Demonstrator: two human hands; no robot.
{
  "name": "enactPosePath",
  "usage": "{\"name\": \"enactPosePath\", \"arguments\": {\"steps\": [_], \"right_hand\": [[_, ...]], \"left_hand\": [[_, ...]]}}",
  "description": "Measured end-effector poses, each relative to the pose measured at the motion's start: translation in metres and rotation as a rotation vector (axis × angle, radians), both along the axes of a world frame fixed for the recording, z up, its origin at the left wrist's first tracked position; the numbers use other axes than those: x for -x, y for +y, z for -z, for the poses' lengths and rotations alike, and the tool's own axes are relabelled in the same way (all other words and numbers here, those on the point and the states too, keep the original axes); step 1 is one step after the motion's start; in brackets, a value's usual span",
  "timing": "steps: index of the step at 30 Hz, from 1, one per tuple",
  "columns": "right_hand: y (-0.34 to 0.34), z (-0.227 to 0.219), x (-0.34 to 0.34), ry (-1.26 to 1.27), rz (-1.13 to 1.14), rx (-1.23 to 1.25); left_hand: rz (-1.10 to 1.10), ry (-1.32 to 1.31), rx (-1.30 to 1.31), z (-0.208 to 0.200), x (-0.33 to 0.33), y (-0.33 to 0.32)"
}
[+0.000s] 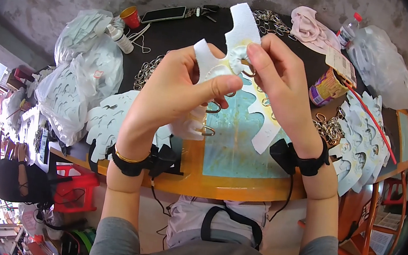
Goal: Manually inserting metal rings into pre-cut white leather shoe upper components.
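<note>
Both my hands are raised over the near middle of the table, holding a white, soft-looking cut-out piece point(244, 26) with curved edges and yellowish stains. My left hand point(168, 87) grips it with the thumb across its front. The right hand point(286, 84) pinches a gathered fold between thumb and fingers, beside a bent metal ring. Below my left hand, a white part bearing metal rings point(208, 131) hangs down; whether it belongs to the same piece I cannot tell. Under my right hand, another stained white cut-out point(266, 136) shows above the blue-green sheet point(240, 165).
White cut-outs lie left point(108, 116) and right point(360, 141). Metal rings point(327, 128) sit beside a purple-yellow tub point(327, 86) with a red stick point(375, 123). Behind are a phone point(163, 14), red cup point(130, 17), pink cloth point(313, 29), bottle point(348, 29) and bags point(382, 65). A person point(10, 170) sits left.
</note>
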State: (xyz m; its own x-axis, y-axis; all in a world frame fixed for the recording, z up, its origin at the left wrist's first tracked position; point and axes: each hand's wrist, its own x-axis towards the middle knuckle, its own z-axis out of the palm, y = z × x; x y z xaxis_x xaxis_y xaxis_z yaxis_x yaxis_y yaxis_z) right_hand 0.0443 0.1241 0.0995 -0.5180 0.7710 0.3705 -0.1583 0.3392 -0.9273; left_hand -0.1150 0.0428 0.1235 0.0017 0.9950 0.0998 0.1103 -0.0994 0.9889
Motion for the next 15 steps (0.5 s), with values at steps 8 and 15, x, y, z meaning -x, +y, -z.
{"name": "enactPosePath", "arguments": {"steps": [8, 15], "right_hand": [[-0.007, -0.001, 0.002, 0.004, -0.035, -0.187], [-0.014, -0.015, -0.009, 0.061, -0.449, 0.375]], "left_hand": [[-0.105, 0.125, -0.056, 0.001, -0.007, -0.006], [0.177, -0.193, -0.148, 0.008, -0.001, -0.008]]}}
